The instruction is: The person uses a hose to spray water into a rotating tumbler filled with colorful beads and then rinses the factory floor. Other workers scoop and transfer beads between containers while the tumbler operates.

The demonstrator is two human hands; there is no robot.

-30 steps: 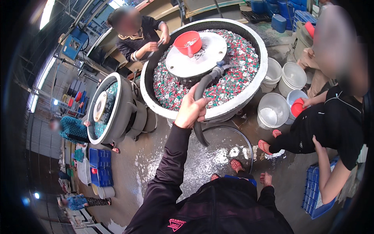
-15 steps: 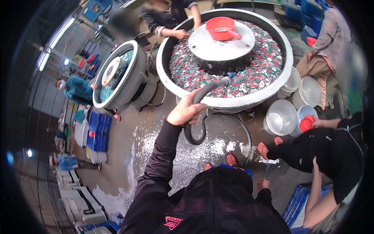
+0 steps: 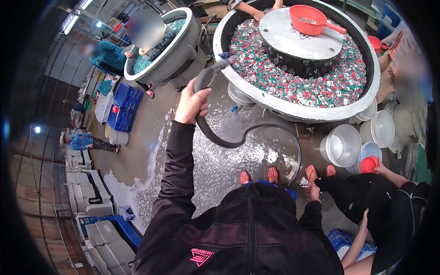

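Overhead, left hand (image 3: 191, 103) fingers clench a black hose (image 3: 215, 137) beside the round tub (image 3: 293, 107) full of red, green and silver pieces (image 3: 339, 85).

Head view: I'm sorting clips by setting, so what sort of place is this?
Probably a small factory or finishing workshop. Two large round tubs hold masses of small red, green and silvery parts, the left hand grips a black hose over a wet concrete floor, and stacked metal basins stand nearby.
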